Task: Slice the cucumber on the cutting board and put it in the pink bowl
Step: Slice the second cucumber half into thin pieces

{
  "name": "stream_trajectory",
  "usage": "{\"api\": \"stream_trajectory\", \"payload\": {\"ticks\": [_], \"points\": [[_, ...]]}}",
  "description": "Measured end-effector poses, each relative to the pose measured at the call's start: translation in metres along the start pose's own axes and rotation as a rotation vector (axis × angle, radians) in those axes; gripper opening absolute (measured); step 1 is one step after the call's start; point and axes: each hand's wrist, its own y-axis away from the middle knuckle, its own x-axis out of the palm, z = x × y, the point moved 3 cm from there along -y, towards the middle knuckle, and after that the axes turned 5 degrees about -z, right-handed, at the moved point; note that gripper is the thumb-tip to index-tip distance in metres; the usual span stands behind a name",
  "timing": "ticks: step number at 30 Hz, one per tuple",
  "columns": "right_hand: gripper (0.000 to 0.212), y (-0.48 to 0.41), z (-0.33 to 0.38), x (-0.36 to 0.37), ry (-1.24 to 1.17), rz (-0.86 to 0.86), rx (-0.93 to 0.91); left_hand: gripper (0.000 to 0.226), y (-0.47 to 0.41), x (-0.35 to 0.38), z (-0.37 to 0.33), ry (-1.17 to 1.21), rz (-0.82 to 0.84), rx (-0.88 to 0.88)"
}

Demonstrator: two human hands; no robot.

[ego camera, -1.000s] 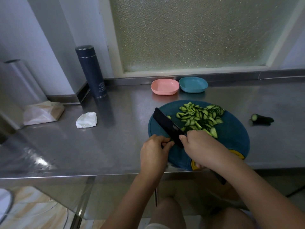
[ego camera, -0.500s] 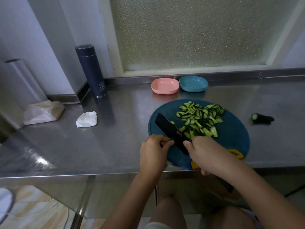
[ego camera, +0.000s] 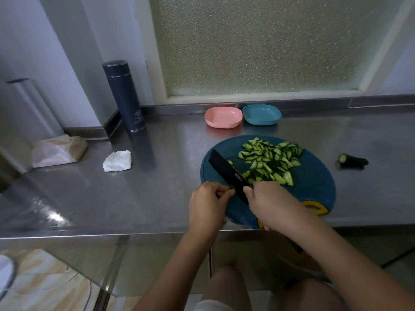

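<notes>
A round dark teal cutting board (ego camera: 314, 187) lies at the counter's front edge, with a heap of cucumber slices (ego camera: 269, 160) on its far half. My right hand (ego camera: 271, 203) grips the handle of a black knife (ego camera: 229, 171), whose blade lies across the board's left side. My left hand (ego camera: 208, 205), fingers curled, pinches a small cucumber piece (ego camera: 231, 187) right against the blade; most of that piece is hidden. The empty pink bowl (ego camera: 223, 117) stands behind the board near the wall.
A blue bowl (ego camera: 261, 114) sits right of the pink one. A cucumber end (ego camera: 352, 160) lies on the steel counter right of the board. A dark flask (ego camera: 124, 96), a crumpled tissue (ego camera: 117, 160) and a bag (ego camera: 57, 150) are at the left.
The knife and my right hand drew back toward me, then came forward again to the left hand. My left hand has stayed on the small piece.
</notes>
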Motion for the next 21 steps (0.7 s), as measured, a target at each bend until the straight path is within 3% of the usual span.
{"api": "stream_trajectory", "payload": {"ticks": [5,14,21], "points": [[0.045,0.004,-0.010,-0.005,-0.050,0.036,0.090,0.011,0.000,0.000,0.000,0.026,-0.008,-0.004],[0.037,0.007,-0.007,-0.016,-0.119,0.038,0.034,0.011,-0.001,0.000,-0.001,0.050,0.006,-0.021],[0.043,0.007,-0.002,-0.015,-0.070,0.043,0.011,0.012,-0.001,0.000,0.000,0.040,0.004,-0.021]]}}
